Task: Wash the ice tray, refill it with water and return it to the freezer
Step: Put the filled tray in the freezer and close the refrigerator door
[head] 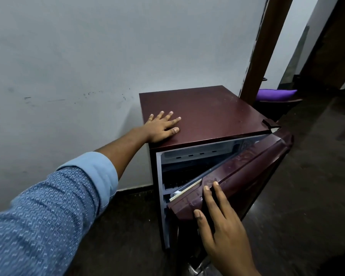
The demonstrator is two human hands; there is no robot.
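One maroon refrigerator (203,114) stands against the wall, its single door (247,172) partly ajar. Two hands are shown: the left hand (161,126) lies flat, fingers spread, on the refrigerator's top; the right hand (223,232) rests with straight fingers on the door's free edge. The ice tray's position cannot be told.

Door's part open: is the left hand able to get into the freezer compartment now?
Probably yes. The left hand lies flat on the fridge top, and the freezer compartment just below is uncovered on that side; the door, touched by the right hand, crosses only the right part.
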